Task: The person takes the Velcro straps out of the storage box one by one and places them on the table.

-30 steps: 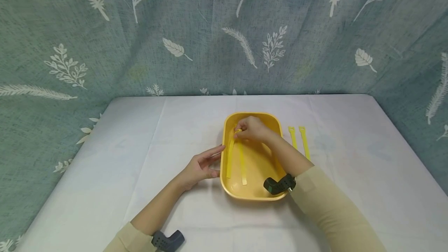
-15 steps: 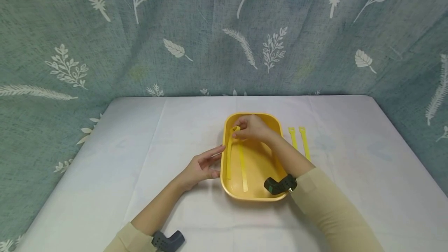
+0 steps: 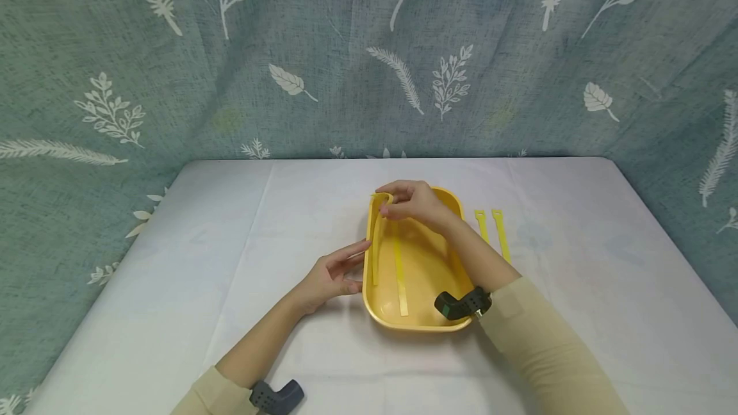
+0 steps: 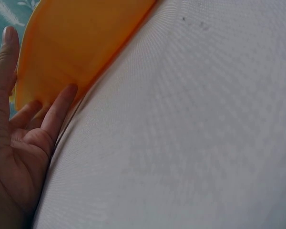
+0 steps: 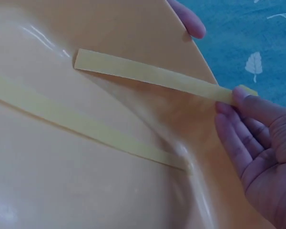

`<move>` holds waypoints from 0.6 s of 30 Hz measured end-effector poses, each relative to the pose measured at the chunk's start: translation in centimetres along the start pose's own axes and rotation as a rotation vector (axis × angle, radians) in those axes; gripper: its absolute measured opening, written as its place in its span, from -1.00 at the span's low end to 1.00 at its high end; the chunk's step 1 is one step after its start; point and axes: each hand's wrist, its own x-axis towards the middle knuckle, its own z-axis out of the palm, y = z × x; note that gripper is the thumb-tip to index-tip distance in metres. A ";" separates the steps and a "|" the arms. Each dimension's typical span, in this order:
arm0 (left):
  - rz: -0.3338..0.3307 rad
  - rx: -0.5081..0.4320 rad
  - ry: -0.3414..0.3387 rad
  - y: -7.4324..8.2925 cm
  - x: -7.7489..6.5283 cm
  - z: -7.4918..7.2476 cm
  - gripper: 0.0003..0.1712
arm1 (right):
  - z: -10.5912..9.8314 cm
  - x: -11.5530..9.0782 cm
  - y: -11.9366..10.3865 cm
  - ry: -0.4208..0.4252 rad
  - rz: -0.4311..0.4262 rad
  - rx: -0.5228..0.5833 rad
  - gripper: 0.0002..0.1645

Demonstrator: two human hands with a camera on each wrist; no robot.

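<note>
A yellow tray (image 3: 438, 328) with high walls sits mid-table. My right hand (image 3: 412, 205) pinches one yellow cable strap (image 3: 376, 252) by its far end, between thumb and fingers. That end is raised near the tray's far left rim, while the lower end hangs inside along the left wall. A second yellow strap (image 3: 401, 287) lies flat on the tray floor, its far part hidden by my right hand. In the right wrist view, the held strap (image 5: 148, 75) slants above the floor. Outside the left wall, my left hand (image 3: 331, 277) touches the tray with fairly straight fingers.
Two more yellow straps, a left one (image 3: 483, 226) and a right one (image 3: 502, 235), lie right of the tray, partly behind my right forearm. A white cloth (image 3: 277, 223) covers the table. A patterned green curtain (image 3: 346, 82) hangs behind it.
My right hand has shifted up and left towards the tray's far left rim, lifting the pinched strap. The second strap slid slightly nearer, then stopped. My left hand has stayed put.
</note>
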 end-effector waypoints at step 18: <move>-0.003 0.044 0.019 0.0 0.1 0.0 0.02 | -0.7 -0.3 -0.9 -0.065 -0.017 0.289 -0.44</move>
